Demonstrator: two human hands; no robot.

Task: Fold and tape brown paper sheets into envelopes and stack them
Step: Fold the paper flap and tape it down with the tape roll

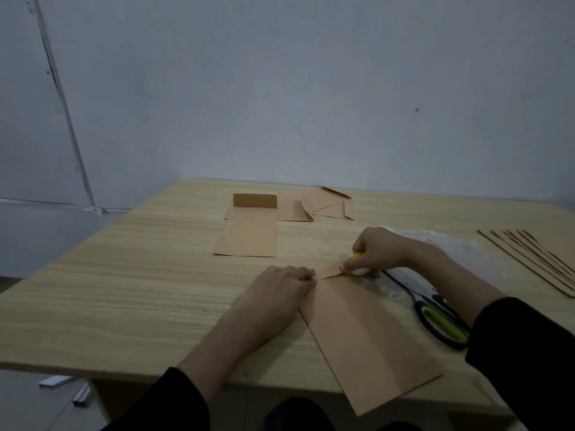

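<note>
Brown paper sheet (367,337): my left hand (277,290) is pinning it, grip unclear; my right hand (379,250) is clutching a yellow dispenser (357,256); paper slipping risks a crooked seal.

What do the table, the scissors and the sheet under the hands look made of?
Table: matte pale wood grain, likely laminate, going by streaky lines. Scissors: shiny metal blades, black-and-green handles, probably plastic. Sheet: matte brown paper, thin, creased flat.
</note>
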